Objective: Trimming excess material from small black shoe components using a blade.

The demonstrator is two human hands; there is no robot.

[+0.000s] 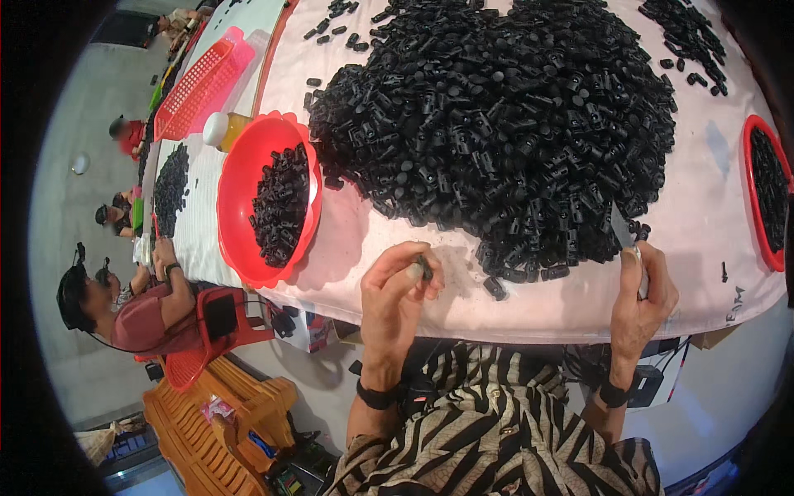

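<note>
Near the table's front edge, my left hand (395, 285) pinches a small black plastic part (424, 266) between thumb and fingertips. To the right, my right hand (643, 293) is closed around a small knife (620, 225). Its grey blade points away from me, at the lower right edge of a large heap of black plastic parts (496, 124). The fingers hide most of the knife's handle. A few loose parts (495, 288) lie on the cloth between my hands, at the foot of the heap.
A red scalloped bowl (234, 207) partly filled with black parts stands left, beside a white-capped jar (217, 130) and pink baskets (194, 91). Another red container (751, 136) of parts is at far right. A co-worker (145, 318) sits left, near a red chair (184, 364) and wooden bench (186, 422).
</note>
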